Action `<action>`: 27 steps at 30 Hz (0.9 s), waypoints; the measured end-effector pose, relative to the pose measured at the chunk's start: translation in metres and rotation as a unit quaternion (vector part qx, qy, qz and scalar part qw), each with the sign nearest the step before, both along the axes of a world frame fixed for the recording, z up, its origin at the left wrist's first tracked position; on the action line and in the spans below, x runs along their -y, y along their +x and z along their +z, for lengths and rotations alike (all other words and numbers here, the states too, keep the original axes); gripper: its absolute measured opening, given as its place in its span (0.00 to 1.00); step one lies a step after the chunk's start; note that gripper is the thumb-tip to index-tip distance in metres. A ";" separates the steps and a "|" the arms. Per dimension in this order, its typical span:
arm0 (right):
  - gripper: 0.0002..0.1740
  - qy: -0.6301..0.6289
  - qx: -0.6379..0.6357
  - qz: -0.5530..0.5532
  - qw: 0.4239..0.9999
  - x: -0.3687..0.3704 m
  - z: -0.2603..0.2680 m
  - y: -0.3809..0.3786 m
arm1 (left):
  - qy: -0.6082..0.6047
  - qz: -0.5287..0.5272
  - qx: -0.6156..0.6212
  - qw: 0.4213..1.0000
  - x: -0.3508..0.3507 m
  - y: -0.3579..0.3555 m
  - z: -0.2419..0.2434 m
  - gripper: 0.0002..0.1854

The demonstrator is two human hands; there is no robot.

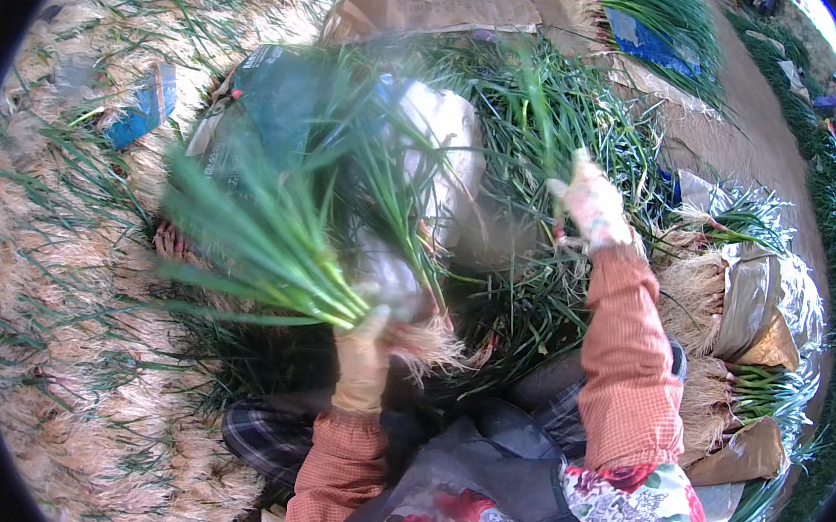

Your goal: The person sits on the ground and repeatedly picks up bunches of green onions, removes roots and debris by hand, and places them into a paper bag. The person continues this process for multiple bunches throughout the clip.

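My left hand [361, 364], in a pale glove, grips a bunch of scallions [277, 256] near the base. Its blurred green leaves fan to the upper left, and its whitish roots [429, 344] point right. My right hand [600, 206], gloved in stained white, is raised over loose scallions [519, 132]. A single scallion [540, 104] is pinched in it, leaves upward and reddish base below the fingers. Between the hands, more scallions [400, 215] lie over a white plastic-like bundle [445, 125].
A mass of scallions with pale roots [79, 380] covers the left side. Behind the bunch sits a dark printed sack [272, 92]. Wrapped scallion bundles [750, 305] lie at the right. Flattened cardboard [440, 2] and another scallion pile [662, 29] are at the far side.
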State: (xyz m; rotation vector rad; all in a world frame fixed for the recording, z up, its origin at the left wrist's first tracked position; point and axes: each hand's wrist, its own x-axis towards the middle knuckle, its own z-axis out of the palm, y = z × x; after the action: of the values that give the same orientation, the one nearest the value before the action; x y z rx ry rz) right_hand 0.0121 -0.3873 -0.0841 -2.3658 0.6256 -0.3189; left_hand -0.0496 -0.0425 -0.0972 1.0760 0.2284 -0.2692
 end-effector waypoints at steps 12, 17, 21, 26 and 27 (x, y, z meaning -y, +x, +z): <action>0.23 0.255 -0.096 0.125 0.954 -0.106 -0.107 0.123 | 0.009 -0.005 -0.008 1.000 0.008 0.015 -0.009 0.18; 0.21 0.316 -0.132 0.466 0.816 -0.145 -0.066 0.041 | 0.008 -0.022 -0.083 0.996 0.011 0.024 -0.032 0.14; 0.11 0.594 -0.172 0.282 0.734 -0.179 -0.069 -0.003 | 0.019 -0.034 -0.133 0.990 0.010 0.008 -0.042 0.08; 0.10 0.486 -0.033 0.216 0.846 -0.207 -0.046 -0.042 | 0.050 -0.092 -0.118 0.987 -0.007 -0.007 -0.039 0.10; 0.10 0.585 -0.022 0.175 0.791 -0.206 -0.039 -0.047 | 0.022 -0.066 -0.118 0.991 -0.009 -0.008 -0.037 0.11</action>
State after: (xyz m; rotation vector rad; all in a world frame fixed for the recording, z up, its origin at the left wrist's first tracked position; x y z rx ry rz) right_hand -0.0351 -0.1808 -0.1231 -1.2128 0.2343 0.2590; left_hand -0.0578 -0.0333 -0.1346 1.1036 0.3780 -0.5136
